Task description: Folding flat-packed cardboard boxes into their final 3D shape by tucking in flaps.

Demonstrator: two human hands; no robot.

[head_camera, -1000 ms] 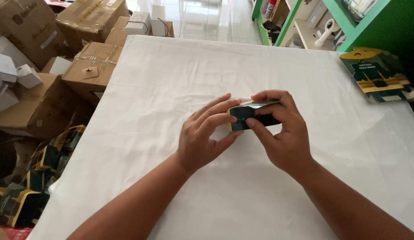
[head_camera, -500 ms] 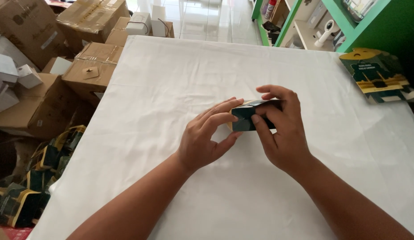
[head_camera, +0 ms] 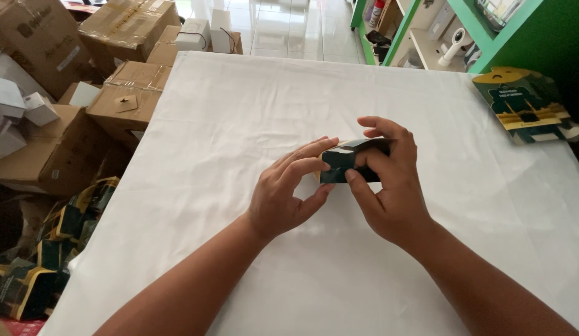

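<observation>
A small dark green carton with a pale inner edge is held over the middle of a table covered in white cloth. My left hand pinches its left end with fingertips and thumb. Around its right side wraps my right hand, fingers over the top and thumb pressing the front face. Most of the carton is hidden by my fingers.
A flat stack of green and yellow printed cartons lies at the table's far right edge. Brown cardboard boxes crowd the floor on the left, with more flattened green cartons below them. Green shelving stands at the back right.
Both hands have stayed on the carton and shifted it slightly. My right thumb now presses its front face and the left fingers have closed on its end.
</observation>
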